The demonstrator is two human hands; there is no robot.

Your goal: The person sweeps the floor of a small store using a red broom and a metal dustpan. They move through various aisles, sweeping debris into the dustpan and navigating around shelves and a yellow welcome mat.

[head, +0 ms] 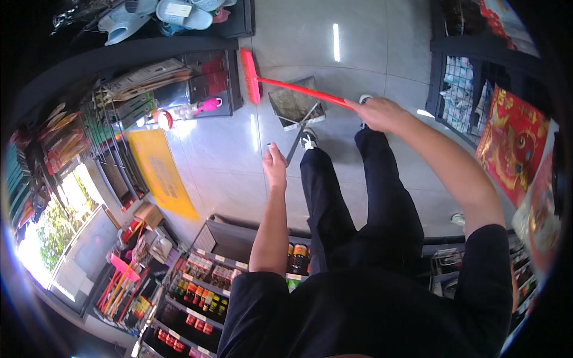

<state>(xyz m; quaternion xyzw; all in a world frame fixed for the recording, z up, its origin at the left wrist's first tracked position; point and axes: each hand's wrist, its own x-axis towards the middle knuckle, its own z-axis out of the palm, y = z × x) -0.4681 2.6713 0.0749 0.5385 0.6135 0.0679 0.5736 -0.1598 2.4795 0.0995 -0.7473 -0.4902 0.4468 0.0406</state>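
My right hand [380, 114] is wrapped around the red handle of a broom [309, 91]. The broom's red head [250, 76] lies out to the left on the floor, bristles towards the foot of a dark shelf. My left hand [274, 165] is closed at the upper end of a dustpan's long dark handle [301, 139]. That handle slants down to a worn metal dustpan [286, 100], which sits in front of my feet, partly below the broom stick. Dark dirt or staining shows inside the pan.
Shelves of goods [210, 85] stand at left, with pale blue slippers [183, 14] above. A yellow mat [163, 174] lies on the grey tiled floor [313, 40]. Bottles fill a rack [201, 300] behind me. Red packaging [515, 143] hangs at right near a wire-sided shelf [456, 94].
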